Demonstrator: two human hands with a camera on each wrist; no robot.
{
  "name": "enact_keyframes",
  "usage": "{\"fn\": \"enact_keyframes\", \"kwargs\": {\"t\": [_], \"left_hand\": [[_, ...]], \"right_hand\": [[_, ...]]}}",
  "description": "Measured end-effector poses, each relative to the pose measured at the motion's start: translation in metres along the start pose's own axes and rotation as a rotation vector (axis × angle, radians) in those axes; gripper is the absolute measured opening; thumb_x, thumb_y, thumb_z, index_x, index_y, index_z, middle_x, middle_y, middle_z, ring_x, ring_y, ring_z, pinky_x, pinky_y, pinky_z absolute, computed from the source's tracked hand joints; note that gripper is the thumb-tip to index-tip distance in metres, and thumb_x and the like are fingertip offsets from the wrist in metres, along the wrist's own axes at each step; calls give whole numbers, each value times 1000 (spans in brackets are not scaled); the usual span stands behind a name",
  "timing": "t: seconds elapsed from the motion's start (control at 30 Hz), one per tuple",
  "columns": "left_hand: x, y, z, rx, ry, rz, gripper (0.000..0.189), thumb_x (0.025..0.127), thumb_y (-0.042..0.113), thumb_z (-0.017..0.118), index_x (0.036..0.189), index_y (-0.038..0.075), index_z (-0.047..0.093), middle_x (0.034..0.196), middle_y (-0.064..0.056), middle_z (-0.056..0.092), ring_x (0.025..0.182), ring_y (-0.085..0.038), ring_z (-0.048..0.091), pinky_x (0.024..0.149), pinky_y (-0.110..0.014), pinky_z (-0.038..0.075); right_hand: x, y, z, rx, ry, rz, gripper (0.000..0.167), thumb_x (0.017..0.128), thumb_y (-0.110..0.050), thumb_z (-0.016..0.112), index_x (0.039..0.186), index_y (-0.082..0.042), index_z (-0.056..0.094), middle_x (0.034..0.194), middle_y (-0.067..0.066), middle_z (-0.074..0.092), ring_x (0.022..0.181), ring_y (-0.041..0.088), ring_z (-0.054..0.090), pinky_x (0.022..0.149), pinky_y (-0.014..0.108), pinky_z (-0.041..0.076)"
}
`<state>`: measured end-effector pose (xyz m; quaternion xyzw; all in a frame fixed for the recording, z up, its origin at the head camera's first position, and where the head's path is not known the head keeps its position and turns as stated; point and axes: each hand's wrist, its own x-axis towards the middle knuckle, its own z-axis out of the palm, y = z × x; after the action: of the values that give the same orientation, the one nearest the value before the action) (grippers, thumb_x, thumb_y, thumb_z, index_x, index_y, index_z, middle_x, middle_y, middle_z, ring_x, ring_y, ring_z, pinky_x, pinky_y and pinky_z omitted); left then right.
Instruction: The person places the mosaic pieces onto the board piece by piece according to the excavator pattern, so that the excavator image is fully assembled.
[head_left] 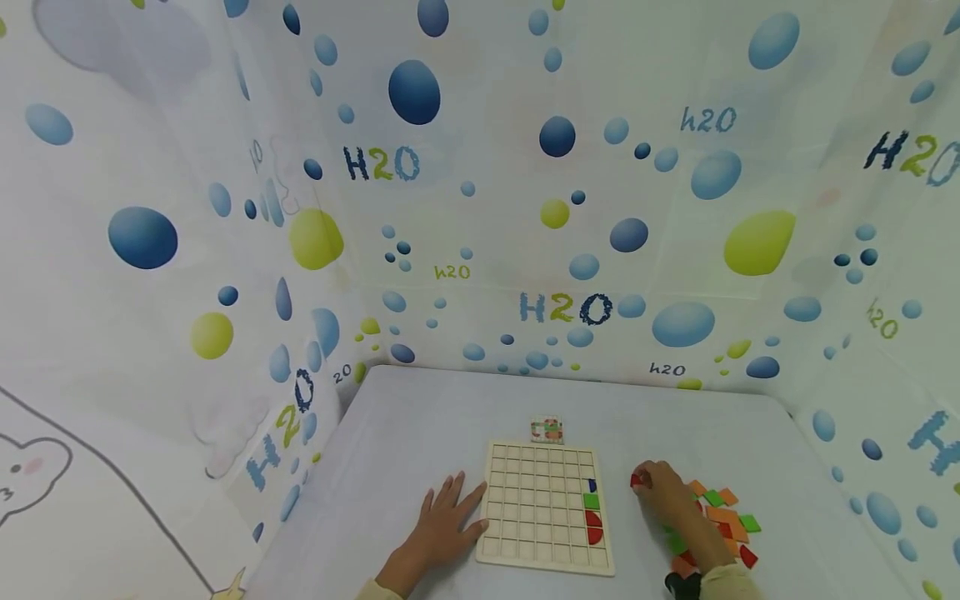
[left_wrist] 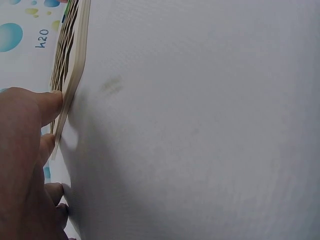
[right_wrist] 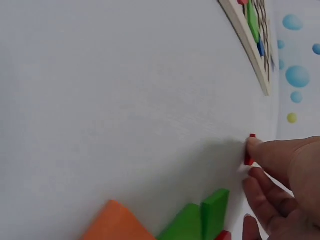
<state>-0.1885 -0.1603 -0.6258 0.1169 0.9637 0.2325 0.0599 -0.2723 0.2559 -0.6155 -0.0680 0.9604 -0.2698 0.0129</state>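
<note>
A square wooden grid board (head_left: 536, 508) lies flat on the table, with a blue piece (head_left: 592, 485), a green square (head_left: 592, 501) and red pieces (head_left: 594, 527) in its right-hand column. My left hand (head_left: 442, 523) is spread beside the board, thumb and forefinger touching its left edge. In the left wrist view, those fingertips meet the board's rim (left_wrist: 75, 75). Right of the board, my right hand (head_left: 663, 492) pinches a small red piece (right_wrist: 251, 150) between thumb and fingers, just above or at the table; contact is hard to tell.
Under and beside the right forearm lies a loose pile of orange, green and red pieces (head_left: 723, 518). A small patterned card (head_left: 547, 429) lies behind the board. A black object (head_left: 682, 586) shows near the right sleeve. Printed curtains (head_left: 480, 208) enclose the white table (head_left: 435, 417).
</note>
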Motion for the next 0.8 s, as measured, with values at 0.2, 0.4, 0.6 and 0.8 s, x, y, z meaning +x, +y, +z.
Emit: {"fn": "enact_keyframes", "kwargs": {"t": [0.2,0.4,0.6,0.8], "left_hand": [[1,-1,0,0,-1,-7,65,105,55,55,161,23,46,171,-23,29,158,-49,23,122,-75,14],[0,2,-3,-10,0,-7,65,105,53,57,161,22,47,171,-23,28,158,-49,23,122,-76,14],[0,5,-4,-6,5,-9,64,105,52,57,160,22,47,171,-23,29,158,-49,23,123,-75,14],[0,5,-3,-3,-6,-15,65,105,53,57,161,22,47,171,-23,29,159,-48,23,123,-75,14]], "right_hand": [[7,1,15,6,76,-10,21,94,-7,77,111,2,69,97,12,62,87,25,58,76,46,56],[17,-6,25,-71,99,-12,20,95,-5,76,109,5,65,99,19,62,91,33,62,76,56,56],[18,-24,27,-98,98,0,20,98,-6,73,111,5,63,100,18,62,92,32,60,81,55,54],[18,-51,31,-87,101,-51,22,98,-9,74,113,4,65,104,18,64,99,34,64,83,57,53]]}}
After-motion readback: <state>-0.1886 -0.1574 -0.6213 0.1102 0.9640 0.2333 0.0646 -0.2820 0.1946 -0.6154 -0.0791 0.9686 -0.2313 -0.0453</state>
